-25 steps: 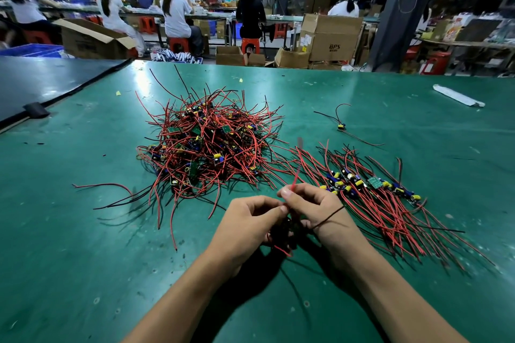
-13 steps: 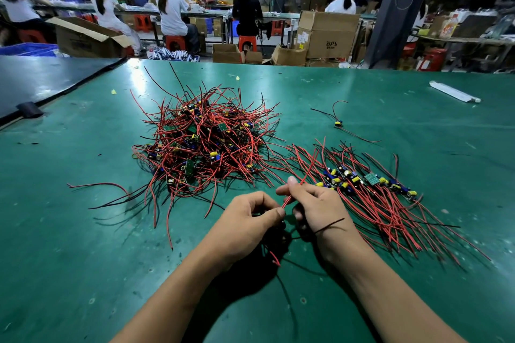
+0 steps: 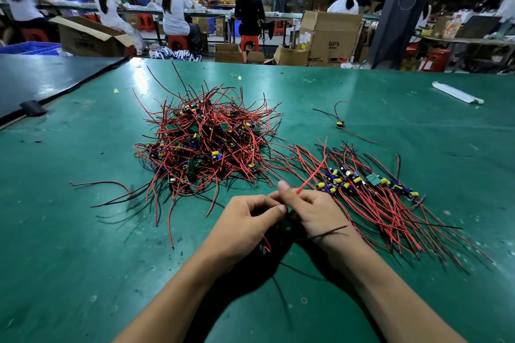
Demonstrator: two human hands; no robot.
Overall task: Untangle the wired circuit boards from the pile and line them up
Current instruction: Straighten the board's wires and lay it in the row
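Observation:
A tangled pile [image 3: 206,145] of small circuit boards with red and black wires lies on the green table [image 3: 83,231], left of centre. To its right, a row of boards [image 3: 365,181] lies lined up with wires trailing toward me. My left hand [image 3: 245,220] and my right hand [image 3: 315,211] meet in front of the pile, fingers curled. Between them they hold one wired board, mostly hidden. Its red wire [image 3: 312,175] sticks up from my right fingers, and a black wire [image 3: 326,231] crosses my right wrist.
One loose wired board [image 3: 340,123] lies apart at the back right. A white strip [image 3: 457,93] rests near the far right edge. A dark mat [image 3: 41,78] adjoins the table at the left. Beyond the table are cardboard boxes and seated workers.
The red wire in my right fingers has swung from upright toward the right, over the lined-up row. Both hands stay together at the same spot.

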